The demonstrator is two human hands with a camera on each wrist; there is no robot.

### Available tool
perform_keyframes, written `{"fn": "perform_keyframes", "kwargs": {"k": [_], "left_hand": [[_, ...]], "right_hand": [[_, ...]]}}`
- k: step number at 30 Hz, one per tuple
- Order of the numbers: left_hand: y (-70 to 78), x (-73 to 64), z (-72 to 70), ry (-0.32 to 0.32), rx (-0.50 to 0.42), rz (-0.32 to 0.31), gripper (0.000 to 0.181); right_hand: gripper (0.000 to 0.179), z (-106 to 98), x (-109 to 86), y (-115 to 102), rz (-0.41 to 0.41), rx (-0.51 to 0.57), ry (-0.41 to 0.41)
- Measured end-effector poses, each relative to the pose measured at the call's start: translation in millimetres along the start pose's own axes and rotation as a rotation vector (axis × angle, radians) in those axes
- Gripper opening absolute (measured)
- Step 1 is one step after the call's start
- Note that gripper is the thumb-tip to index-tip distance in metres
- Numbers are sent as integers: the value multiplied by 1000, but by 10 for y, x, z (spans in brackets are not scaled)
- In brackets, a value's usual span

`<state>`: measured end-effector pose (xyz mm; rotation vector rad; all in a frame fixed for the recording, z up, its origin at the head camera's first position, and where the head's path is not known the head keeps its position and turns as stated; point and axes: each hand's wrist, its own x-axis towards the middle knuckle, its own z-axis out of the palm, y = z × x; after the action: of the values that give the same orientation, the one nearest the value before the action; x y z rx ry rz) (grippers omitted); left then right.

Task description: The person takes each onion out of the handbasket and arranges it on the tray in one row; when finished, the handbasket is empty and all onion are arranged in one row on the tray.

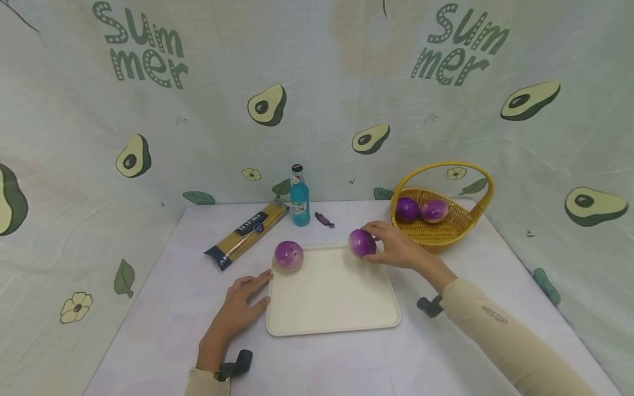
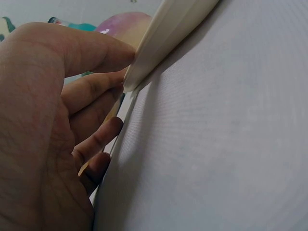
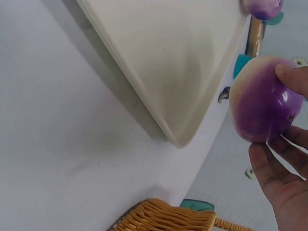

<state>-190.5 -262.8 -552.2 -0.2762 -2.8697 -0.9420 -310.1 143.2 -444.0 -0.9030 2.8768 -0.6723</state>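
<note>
My right hand (image 1: 396, 247) holds a purple-and-cream turnip (image 1: 361, 244) over the far right corner of the cream tray (image 1: 334, 297). In the right wrist view, the thumb lies on one side of the turnip (image 3: 264, 103) and the fingertips on the other. A second turnip (image 1: 289, 256) sits in the tray's far left corner. At the tray's left side, my left hand (image 1: 240, 305) rests with extended fingers and thumb touching the rim. The left wrist view shows those fingertips against the tray's edge (image 2: 154, 48).
A yellow wicker basket (image 1: 446, 236) with two purple turnips (image 1: 434, 211) stands at the back right. Behind the tray are a blue bottle (image 1: 299, 201), a small wrapped candy (image 1: 324, 220) and a pack of spaghetti (image 1: 247, 234). A printed curtain (image 1: 317, 66) hangs beyond the table.
</note>
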Motion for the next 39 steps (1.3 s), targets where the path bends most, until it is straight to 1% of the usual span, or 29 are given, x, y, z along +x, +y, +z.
{"fn": "perform_keyframes", "kwargs": {"k": [6, 17, 24, 33, 39], "left_hand": [[5, 8, 4, 9, 6, 14, 58], [34, 3, -20, -16, 11, -3, 58], [25, -2, -26, -16, 7, 3, 58], [25, -5, -25, -5, 4, 25, 57], [25, -1, -26, -8, -5, 18, 58]], "right_hand": [[71, 18, 18, -13, -18, 5, 3], [70, 42, 56, -32, -32, 18, -2], [68, 57, 62, -50, -81, 5, 13], [68, 94, 74, -78, -74, 16, 8], [68, 102, 86, -102, -92, 5, 7]]}}
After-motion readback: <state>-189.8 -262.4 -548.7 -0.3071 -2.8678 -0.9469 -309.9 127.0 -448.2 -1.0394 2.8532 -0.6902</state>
